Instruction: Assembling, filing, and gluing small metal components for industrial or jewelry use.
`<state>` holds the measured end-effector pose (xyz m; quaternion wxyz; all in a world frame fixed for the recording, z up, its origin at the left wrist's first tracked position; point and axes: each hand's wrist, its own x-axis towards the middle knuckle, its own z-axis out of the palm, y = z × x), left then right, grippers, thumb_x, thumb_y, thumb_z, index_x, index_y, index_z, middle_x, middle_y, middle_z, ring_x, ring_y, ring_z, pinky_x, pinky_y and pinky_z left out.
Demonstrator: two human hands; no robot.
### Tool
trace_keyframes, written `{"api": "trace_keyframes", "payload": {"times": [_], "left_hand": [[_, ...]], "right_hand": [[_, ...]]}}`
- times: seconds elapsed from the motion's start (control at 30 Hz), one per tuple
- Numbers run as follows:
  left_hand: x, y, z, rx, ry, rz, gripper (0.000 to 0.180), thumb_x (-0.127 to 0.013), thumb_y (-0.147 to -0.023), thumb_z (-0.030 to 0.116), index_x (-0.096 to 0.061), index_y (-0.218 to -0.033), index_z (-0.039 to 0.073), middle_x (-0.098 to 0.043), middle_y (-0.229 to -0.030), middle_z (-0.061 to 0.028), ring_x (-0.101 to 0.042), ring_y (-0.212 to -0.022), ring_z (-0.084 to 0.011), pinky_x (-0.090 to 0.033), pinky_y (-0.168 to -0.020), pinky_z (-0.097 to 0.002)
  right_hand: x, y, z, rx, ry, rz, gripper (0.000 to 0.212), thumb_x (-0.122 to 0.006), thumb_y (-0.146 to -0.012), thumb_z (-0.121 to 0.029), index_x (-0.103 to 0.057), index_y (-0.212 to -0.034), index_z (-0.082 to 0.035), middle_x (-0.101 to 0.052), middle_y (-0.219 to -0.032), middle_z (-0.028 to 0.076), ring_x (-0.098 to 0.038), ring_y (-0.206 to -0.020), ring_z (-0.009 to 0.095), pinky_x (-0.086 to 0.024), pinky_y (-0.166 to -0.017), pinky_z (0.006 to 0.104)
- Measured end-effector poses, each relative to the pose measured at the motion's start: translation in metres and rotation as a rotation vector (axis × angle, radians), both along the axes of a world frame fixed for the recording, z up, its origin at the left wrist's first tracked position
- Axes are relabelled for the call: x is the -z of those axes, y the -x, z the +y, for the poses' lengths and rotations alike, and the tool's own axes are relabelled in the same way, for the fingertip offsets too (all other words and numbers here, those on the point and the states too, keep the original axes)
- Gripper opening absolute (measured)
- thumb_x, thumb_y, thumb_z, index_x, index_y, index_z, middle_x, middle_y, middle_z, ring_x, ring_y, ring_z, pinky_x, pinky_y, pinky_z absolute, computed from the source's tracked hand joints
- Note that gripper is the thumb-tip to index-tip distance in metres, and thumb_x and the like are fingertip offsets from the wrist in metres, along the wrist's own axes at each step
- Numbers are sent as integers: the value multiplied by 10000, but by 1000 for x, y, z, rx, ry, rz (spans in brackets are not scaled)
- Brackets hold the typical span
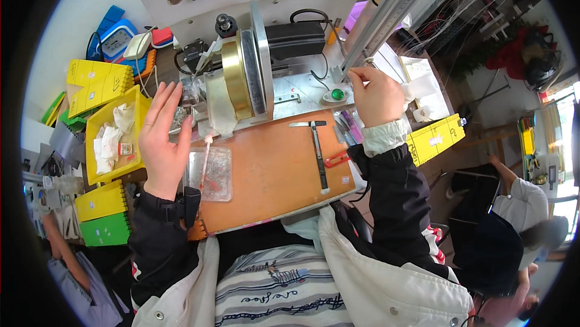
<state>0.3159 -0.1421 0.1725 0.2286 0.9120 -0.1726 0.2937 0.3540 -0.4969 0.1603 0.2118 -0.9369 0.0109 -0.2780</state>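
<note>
My left hand (162,140) is raised at the left of the machine, its fingers stretched out flat and nothing seen in the palm. Its fingertips are beside a small metal fixture (192,92) in front of the brass-coloured wheel (237,79). On the right, my right hand (379,99) is closed in a pinch next to the slanted metal rail (386,16); what the fingers hold, if anything, is too small to make out. Just left of that hand is a green push button (338,94) on a white base.
On the orange-brown board (266,170) lie a small hammer (318,155) and a clear plastic box (225,176) with a thin stick across it. Red-handled pliers (336,158) lie at the right edge. A yellow bin (90,146) stands left. Other people sit on both sides.
</note>
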Motion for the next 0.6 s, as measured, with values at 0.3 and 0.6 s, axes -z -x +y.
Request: {"api": "trace_keyframes", "payload": {"times": [0.3, 0.6], "left_hand": [[1, 2, 6, -8, 15, -9, 455, -666, -808, 22, -624, -1259, 62, -606, -1272, -144, -535, -1258, -328, -449, -1010, -396], [-12, -8, 18, 84, 382, 177, 396, -662, -848, 26, -627, -1242, 28, -633, -1236, -139, -591, -1173, -244, -449, -996, -353]], "right_hand": [[0, 16, -4, 55, -122, 62, 172, -708, -849, -240, -763, -933, -101, -712, -800, 130, -693, -684, 268, -523, -636, 347], [4, 29, -13, 35, -190, 117, 232, -698, -886, -186, -737, -1048, -24, -691, -713, 110, -517, -525, 88, -432, -526, 258]]}}
